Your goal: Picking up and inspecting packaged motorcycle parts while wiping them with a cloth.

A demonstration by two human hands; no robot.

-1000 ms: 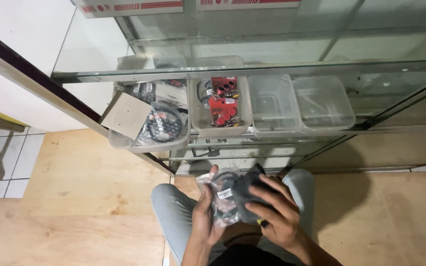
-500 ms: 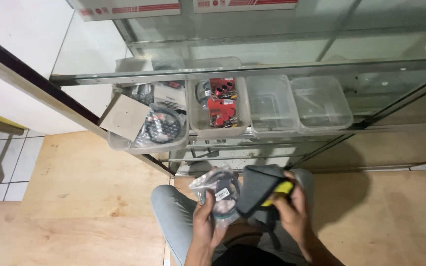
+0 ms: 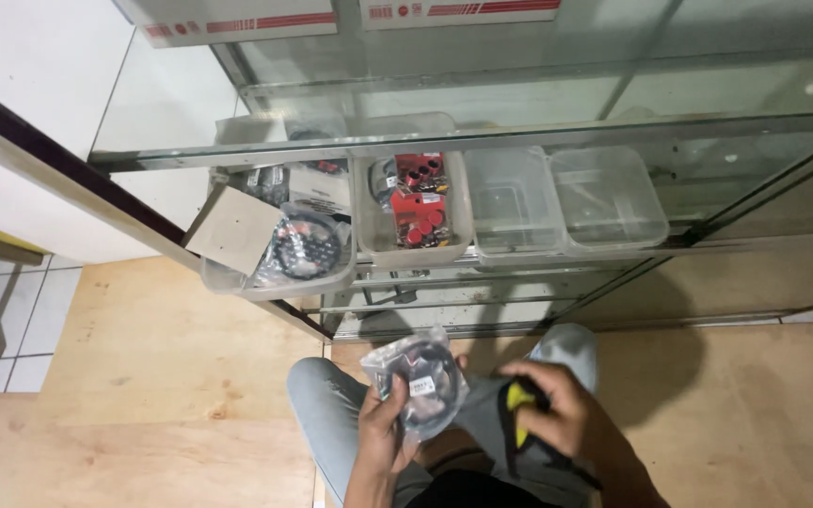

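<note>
A clear plastic bag (image 3: pixel 418 381) with a coiled dark cable and a small white label inside is held up over the person's lap, low in the middle of the view. The left hand (image 3: pixel 383 435) is closed on the bag's lower left edge, fingers curled round the plastic. Just to the right, the right hand (image 3: pixel 552 414) is closed over a dark pouch with a yellow part (image 3: pixel 518 412), which rests on the person's grey-trousered knees (image 3: pixel 331 414). The bag and the pouch sit close beside each other, whether touching cannot be told.

In front of the knees stands a glass display case (image 3: pixel 519 122). On its shelf sit four clear plastic tubs in a row: the left tub (image 3: pixel 279 277) holds more bagged cables and a brown card, the next tub (image 3: pixel 413 254) holds red parts, and the two right tubs (image 3: pixel 566 202) look empty. The floor (image 3: pixel 143 376) is pale wood.
</note>
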